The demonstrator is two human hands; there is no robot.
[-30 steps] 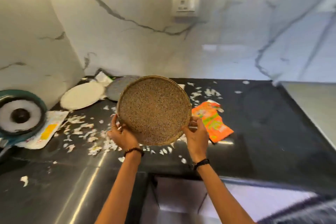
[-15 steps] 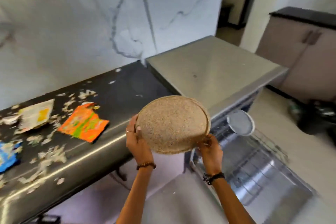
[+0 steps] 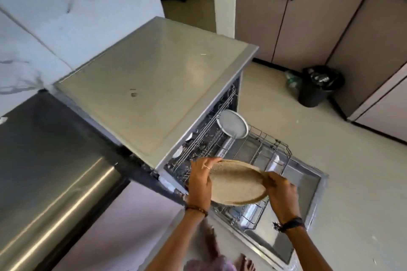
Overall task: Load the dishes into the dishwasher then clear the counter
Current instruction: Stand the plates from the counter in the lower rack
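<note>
A round speckled tan plate (image 3: 236,182) is held tilted above the pulled-out lower rack (image 3: 267,154) of the open dishwasher (image 3: 306,185). My left hand (image 3: 200,180) grips its left rim and my right hand (image 3: 280,191) grips its right rim. A pale grey plate (image 3: 232,123) stands on edge at the back of that rack. The upper rack sits partly inside the machine and its contents are hard to make out.
The dishwasher's flat grey top (image 3: 154,86) is at centre. The dark counter (image 3: 44,149) lies to the left under a marble wall. A black bin (image 3: 317,86) stands on the floor by the beige cabinets (image 3: 308,17). The open dishwasher door reaches into the floor space.
I turned right from the littered counter to the dishwasher. The tan plate, still in both hands, came down from chest height to just over the lower rack.
</note>
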